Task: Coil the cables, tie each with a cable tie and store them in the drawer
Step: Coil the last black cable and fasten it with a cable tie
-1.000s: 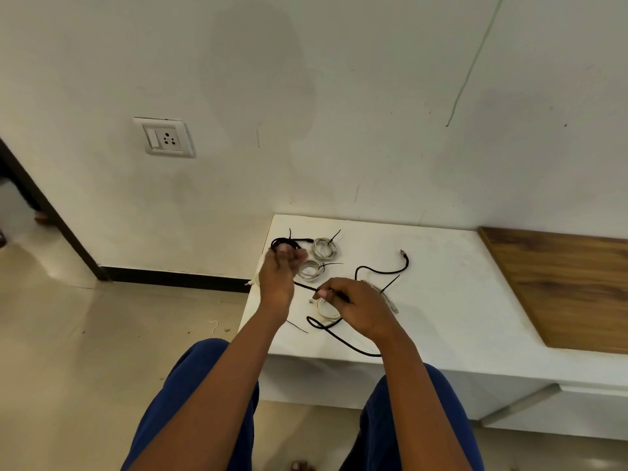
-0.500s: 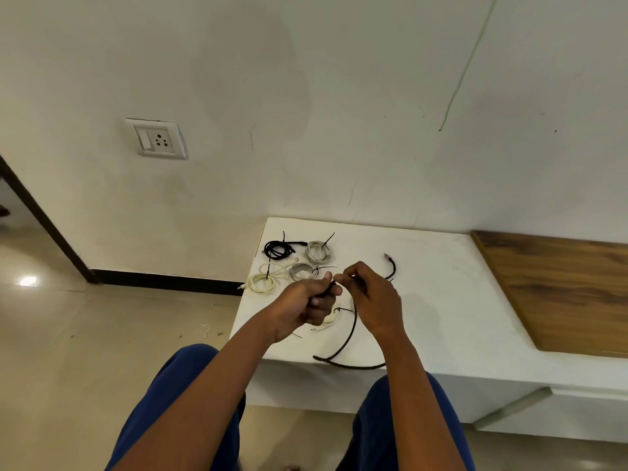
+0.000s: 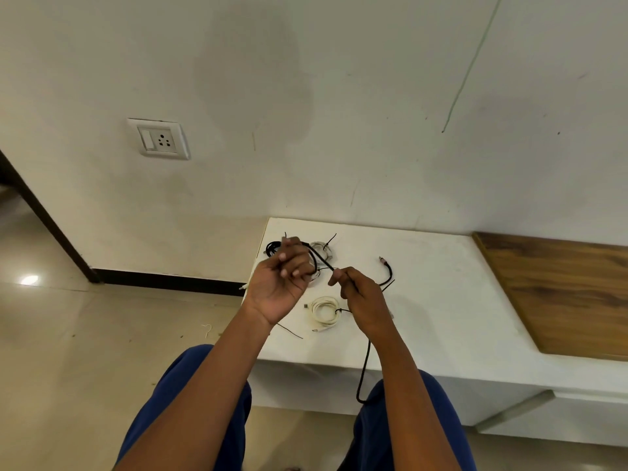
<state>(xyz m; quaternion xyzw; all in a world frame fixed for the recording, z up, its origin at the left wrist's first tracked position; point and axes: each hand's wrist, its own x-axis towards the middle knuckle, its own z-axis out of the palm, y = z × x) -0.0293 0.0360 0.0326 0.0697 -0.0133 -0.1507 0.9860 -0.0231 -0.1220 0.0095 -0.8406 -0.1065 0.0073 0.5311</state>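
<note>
Black cable (image 3: 365,372), thin braided cord: looped in curled left hand (image 3: 282,280), pinched by right hand (image 3: 362,297), slack hanging off white countertop (image 3: 441,300).

black cable (image 3: 365,365), cream coiled cable (image 3: 324,311), white counter (image 3: 441,300) with brown wood-grain panel (image 3: 560,294), blue trousers (image 3: 190,413).

Left hand (image 3: 282,283) and right hand (image 3: 362,294) both grip a black cable (image 3: 365,368), raised above a white counter (image 3: 441,300); its slack hangs below the edge. A tied white coil (image 3: 324,312) lies beneath. Further coils lie behind the left hand.
</note>
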